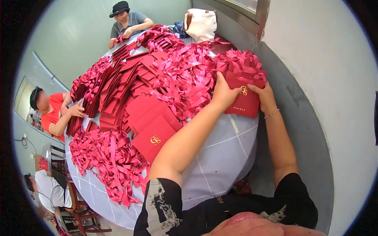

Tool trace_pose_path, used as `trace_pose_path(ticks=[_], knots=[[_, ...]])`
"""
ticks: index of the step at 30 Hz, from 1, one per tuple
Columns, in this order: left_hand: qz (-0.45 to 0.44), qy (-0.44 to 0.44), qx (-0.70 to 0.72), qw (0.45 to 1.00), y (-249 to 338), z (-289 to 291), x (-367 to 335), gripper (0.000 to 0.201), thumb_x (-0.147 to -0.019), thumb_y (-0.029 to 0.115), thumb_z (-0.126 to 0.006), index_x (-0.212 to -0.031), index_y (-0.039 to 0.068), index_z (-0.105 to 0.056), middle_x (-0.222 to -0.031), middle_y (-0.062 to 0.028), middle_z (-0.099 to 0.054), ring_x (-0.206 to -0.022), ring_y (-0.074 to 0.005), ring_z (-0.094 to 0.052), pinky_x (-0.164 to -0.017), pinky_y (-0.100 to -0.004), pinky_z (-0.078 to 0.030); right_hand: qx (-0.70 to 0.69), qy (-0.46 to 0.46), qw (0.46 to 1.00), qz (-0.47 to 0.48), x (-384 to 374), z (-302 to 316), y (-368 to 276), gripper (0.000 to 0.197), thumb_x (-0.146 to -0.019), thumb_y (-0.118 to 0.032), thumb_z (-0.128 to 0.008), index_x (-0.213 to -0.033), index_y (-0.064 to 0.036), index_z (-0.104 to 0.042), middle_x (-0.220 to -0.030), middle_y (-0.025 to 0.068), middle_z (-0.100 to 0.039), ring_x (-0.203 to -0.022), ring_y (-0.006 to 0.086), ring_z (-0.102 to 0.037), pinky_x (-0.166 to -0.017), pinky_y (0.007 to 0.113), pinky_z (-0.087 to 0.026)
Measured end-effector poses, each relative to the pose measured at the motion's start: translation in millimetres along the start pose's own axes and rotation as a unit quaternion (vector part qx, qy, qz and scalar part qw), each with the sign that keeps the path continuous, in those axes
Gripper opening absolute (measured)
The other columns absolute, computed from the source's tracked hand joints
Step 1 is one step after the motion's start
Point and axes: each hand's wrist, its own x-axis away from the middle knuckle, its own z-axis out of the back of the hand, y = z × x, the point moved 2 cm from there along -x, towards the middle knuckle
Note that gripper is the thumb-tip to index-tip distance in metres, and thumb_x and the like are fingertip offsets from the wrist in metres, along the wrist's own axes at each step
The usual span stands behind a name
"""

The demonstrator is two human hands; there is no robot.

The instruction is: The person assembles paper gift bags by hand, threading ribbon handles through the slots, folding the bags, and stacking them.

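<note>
At the right end of the table, both my hands are on a red paper bag (243,105) with a gold emblem and pink ribbon at its top. My left hand (225,92) grips its left side, thumb across the front. On the opposite side my right hand (266,96) holds the edge, its thumb also pressed on the front near the emblem. The fingers behind the bag are hidden. A heap of pink ribbons (240,61) lies just beyond it. Left of my left forearm, several flat red bags (157,135) overlap on the table.
Rows of red bags (118,86) and loose ribbons (110,157) cover much of the cloth-covered table (220,157). A cream bag (201,24) stands at the far edge. Two people work at the far and left sides; another sits behind at left. A wall (299,118) closes in at right.
</note>
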Motion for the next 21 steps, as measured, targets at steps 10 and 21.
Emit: trace_pose_path(ticks=[10,21], knots=[[-0.045,0.045,-0.104,0.993,-22.4,5.8,-17.7,0.1,-0.077,0.015,-0.077,-0.151,-0.008,-0.014,-0.146,-0.0363,-0.036,-0.137,-0.0478,-0.036,-0.116,-0.0464,-0.03,0.003,0.07,0.992,0.107,-59.4,-15.4,37.9,0.065,-0.073,0.001,-0.082,-0.13,-0.004,-0.05,-0.122,0.0112,-0.064,-0.106,0.0238,-0.065,-0.092,0.038,-0.054],[-0.194,-0.223,-0.332,0.896,15.5,19.8,120.1,0.105,-0.075,0.059,-0.075,-0.149,-0.002,-0.031,-0.156,-0.0275,-0.025,-0.146,-0.0451,-0.022,-0.113,-0.0605,-0.028,0.033,0.054,0.988,0.143,-88.1,-1.3,13.5,0.067,-0.073,0.003,-0.081,-0.131,-0.005,-0.049,-0.122,0.0111,-0.064,-0.107,0.024,-0.064,-0.091,0.039,-0.054]])
